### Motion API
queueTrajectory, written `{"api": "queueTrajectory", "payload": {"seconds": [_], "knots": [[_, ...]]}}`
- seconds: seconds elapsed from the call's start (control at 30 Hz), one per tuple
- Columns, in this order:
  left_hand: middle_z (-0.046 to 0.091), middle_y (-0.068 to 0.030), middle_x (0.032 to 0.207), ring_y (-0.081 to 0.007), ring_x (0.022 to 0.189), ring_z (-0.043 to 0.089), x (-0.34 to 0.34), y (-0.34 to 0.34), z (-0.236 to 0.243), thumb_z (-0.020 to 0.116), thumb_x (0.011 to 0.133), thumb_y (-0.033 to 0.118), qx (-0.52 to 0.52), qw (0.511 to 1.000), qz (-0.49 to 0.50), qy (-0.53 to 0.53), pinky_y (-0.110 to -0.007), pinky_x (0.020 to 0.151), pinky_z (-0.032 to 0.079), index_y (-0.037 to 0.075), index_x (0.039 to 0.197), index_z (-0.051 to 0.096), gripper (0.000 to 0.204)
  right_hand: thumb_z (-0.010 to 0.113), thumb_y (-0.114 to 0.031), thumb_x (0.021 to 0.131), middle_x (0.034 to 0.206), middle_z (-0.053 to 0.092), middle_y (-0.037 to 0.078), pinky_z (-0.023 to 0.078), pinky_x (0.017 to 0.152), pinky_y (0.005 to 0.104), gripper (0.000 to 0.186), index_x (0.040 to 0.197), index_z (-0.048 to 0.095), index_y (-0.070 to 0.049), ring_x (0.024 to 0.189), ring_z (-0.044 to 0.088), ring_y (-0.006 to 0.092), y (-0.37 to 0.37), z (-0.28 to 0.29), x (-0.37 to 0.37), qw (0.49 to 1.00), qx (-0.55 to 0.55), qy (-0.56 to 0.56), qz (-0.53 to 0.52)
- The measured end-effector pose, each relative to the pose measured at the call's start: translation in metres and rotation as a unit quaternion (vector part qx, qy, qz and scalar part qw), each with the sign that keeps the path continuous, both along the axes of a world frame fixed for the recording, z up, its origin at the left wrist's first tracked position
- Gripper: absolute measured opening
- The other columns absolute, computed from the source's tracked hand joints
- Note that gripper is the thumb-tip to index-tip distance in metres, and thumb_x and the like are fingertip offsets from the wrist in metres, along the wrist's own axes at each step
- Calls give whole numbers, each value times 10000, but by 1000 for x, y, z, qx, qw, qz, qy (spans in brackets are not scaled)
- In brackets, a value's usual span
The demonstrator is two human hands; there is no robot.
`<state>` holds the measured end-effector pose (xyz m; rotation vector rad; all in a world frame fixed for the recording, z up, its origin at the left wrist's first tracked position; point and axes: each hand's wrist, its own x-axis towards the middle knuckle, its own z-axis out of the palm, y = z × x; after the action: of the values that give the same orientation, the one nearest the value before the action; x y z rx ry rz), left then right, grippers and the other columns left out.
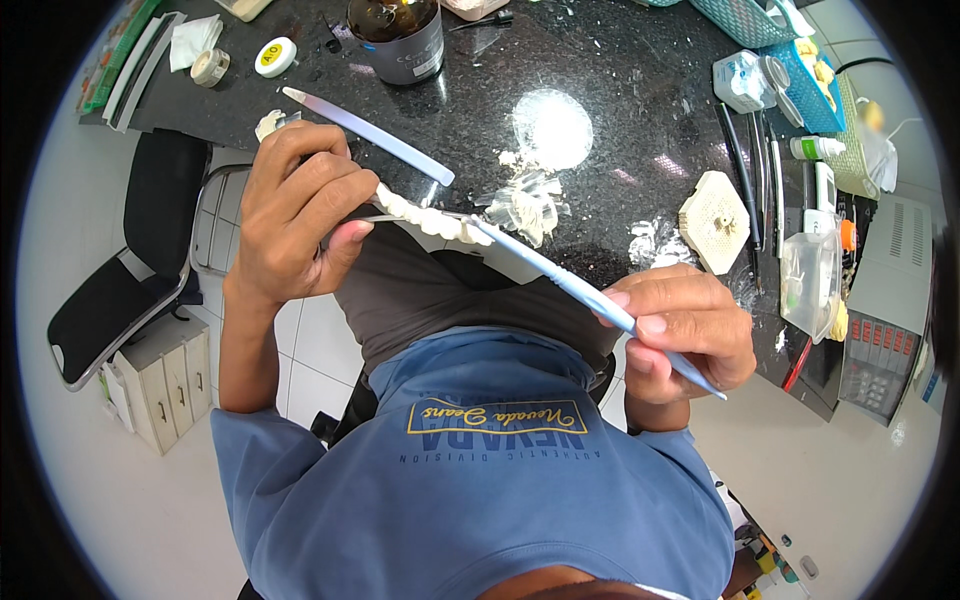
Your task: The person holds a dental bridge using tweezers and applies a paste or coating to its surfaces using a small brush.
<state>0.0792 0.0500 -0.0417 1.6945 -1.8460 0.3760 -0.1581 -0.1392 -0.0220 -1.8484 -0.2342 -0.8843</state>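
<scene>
My left hand [305,205] is closed on one end of a curved row of white dental teeth [425,215], held up near the table's front edge. A thin metal piece [400,218] runs along the underside of the row; whether it is a tool or part of the row, I cannot tell. Between the fingers of my right hand [690,330] is a slim light blue pen-like tool [565,280]. Its tip meets the right end of the teeth. Just beyond my left fingers, a bluish-lilac stick [375,138] with a pale tapered tip lies on the table.
On the black speckled table [480,100] are a grey jar [408,55], crumpled clear film [525,205] with cream paste, and a cream hexagonal honeycomb block [715,222]. Slim tools [760,185] and a clear plastic box [812,280] line the right side. A black chair [150,230] stands left.
</scene>
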Motion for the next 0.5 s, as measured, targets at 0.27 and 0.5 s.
{"api": "queueTrajectory", "payload": {"seconds": [0.27,0.5], "knots": [[587,-77,760,-286,816,560,0,0,1,575,894,308,6,1000,4,-2,-411,736,450,15,842,628,302,649,-108,888,814,624,185,573,584,304,167,937,535,4,682,657,228,2,-2,0,999,1,-5,-48],[588,-78,760,-287,820,561,0,0,1,579,888,303,7,1000,2,2,-413,739,449,13,846,630,297,654,-117,892,822,623,183,574,586,299,177,950,530,-5,674,656,229,0,-3,-2,1000,22,-8,-9]]}}
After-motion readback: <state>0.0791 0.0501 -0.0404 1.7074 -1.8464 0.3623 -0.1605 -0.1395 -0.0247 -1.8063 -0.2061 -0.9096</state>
